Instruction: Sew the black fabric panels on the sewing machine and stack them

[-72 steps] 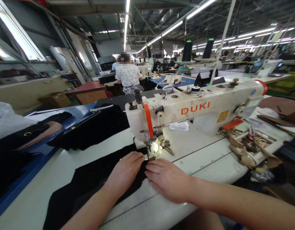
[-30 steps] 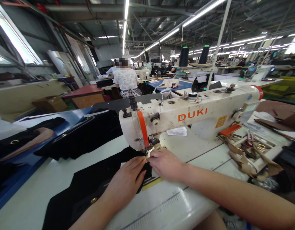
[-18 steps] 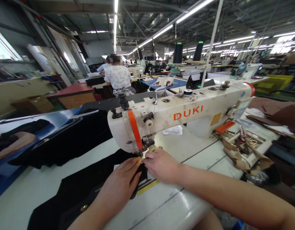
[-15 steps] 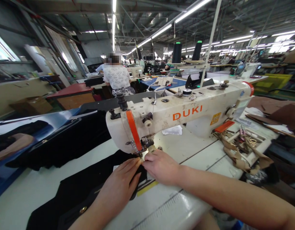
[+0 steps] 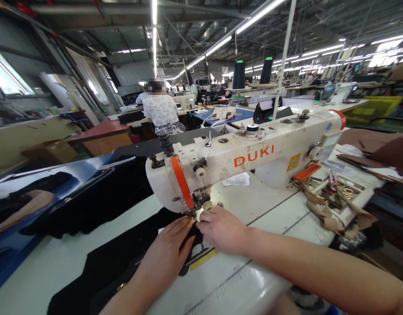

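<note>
A white DUKI sewing machine (image 5: 254, 154) with orange trim stands in front of me. Black fabric (image 5: 106, 262) lies on its bed and runs beneath the presser foot (image 5: 191, 213). Over the fabric, just left of the foot, my left hand (image 5: 165, 250) rests flat with its thumb spread from the fingers. On the other side, my right hand (image 5: 223, 229) has its fingers curled and pinched at the fabric's edge close to the needle. Those fingertips hide the exact grip. A brass-coloured eyelet (image 5: 122, 286) shows in the fabric beside my left wrist.
Right of the machine, a tray (image 5: 359, 205) holds tan strips, rings and small tools. More black fabric (image 5: 90, 197) lies at the left. Dark thread cones (image 5: 239, 75) stand behind the machine. A person in a patterned top (image 5: 160, 109) sits farther back. A ruler scale (image 5: 221, 286) marks the table's front.
My view has shifted slightly. Both hands stay beside the presser foot in nearly the same pose. A little more of the metal plate shows between them.
</note>
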The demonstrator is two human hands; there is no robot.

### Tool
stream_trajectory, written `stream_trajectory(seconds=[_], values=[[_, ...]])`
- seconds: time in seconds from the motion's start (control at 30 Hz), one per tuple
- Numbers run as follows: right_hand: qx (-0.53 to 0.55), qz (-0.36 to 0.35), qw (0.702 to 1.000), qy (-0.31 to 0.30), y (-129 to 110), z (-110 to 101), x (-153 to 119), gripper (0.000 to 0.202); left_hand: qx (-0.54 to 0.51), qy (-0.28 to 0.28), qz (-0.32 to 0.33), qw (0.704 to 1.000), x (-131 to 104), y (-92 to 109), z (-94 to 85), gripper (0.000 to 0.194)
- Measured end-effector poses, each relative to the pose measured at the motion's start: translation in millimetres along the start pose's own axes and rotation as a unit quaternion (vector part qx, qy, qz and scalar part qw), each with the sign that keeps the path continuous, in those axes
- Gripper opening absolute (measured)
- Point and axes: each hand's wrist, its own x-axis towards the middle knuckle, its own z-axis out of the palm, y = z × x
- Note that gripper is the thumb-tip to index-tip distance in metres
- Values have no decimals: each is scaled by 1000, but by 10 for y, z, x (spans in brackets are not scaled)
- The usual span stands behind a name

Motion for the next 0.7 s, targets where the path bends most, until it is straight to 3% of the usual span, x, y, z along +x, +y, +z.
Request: stream_trajectory(seconds=[0.2, 0.33, 0.5, 0.7], values=[[-5, 10, 1000, 8, 9, 14, -12, 16, 13, -4, -12, 1000, 56, -100, 40, 37], [4, 6, 1000, 23, -8, -12, -35, 19, 14, 0, -13, 1000, -28, -102, 24, 38], [50, -5, 998, 47, -70, -82, -90, 18, 57, -33, -18, 998, -374, 41, -241, 42], [92, -26, 993, 71, -88, -94, -128, 20, 143, 27, -111, 983, -1037, 184, -655, 79]])
